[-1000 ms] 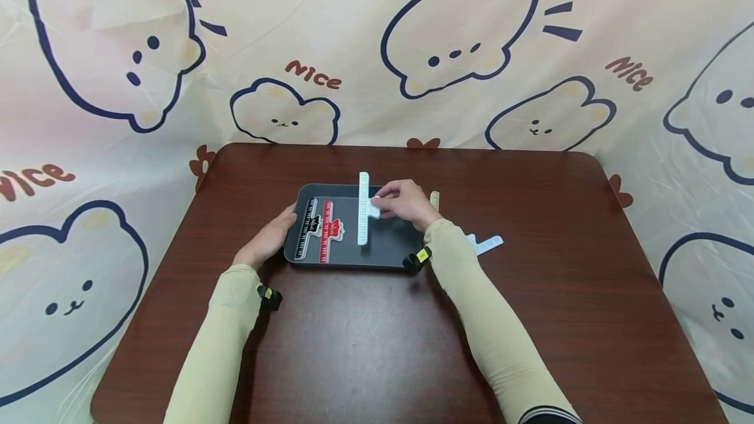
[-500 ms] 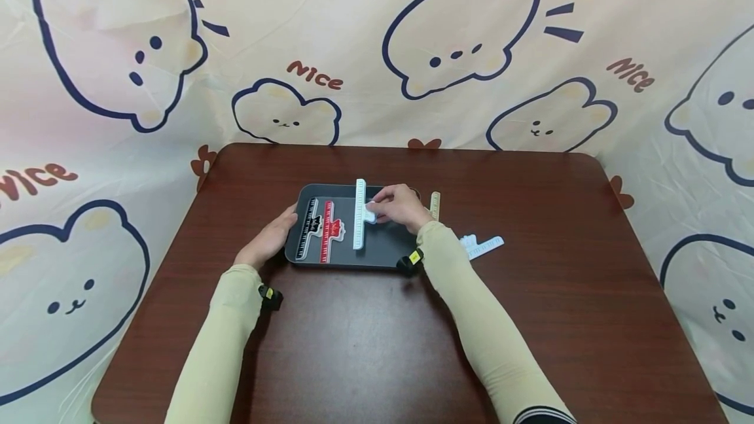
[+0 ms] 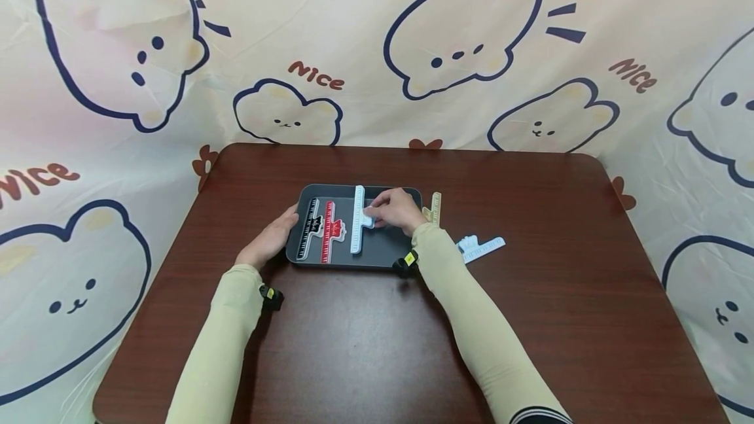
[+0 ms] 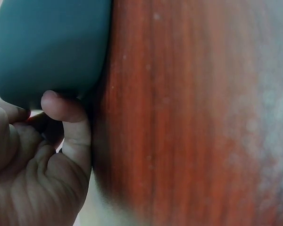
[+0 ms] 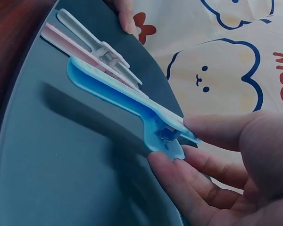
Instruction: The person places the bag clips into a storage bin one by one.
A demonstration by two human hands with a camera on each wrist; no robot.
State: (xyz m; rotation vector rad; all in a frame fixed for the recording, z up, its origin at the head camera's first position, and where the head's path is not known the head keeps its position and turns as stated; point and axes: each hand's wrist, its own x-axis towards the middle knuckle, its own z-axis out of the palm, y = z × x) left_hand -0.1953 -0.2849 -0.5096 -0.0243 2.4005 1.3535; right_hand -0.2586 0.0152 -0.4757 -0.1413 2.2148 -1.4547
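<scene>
My right hand [image 3: 397,209] pinches a light blue ruler clip [image 3: 358,220] by its handle tabs, between thumb and fingertips. In the right wrist view the clip [image 5: 113,92] is tilted close over the grey tray [image 5: 33,155] and casts a shadow there. On the tray's left side lie a black ruler clip [image 3: 308,229] and a red ruler clip [image 3: 327,231], lengthwise and side by side. My left hand [image 3: 268,237] holds the tray [image 3: 347,264] at its left edge; in the left wrist view its bent fingers [image 4: 68,115] meet the outer wall.
Right of the tray, on the brown table [image 3: 377,345], lie a yellowish ruler clip [image 3: 435,207], partly behind the right wrist, and another light blue ruler clip [image 3: 482,248]. A cloth [image 3: 353,31] with cartoon prints stands behind the table.
My right hand has moved slightly left and down with the light blue clip, closer to the red one. The left hand stays at the tray's edge.
</scene>
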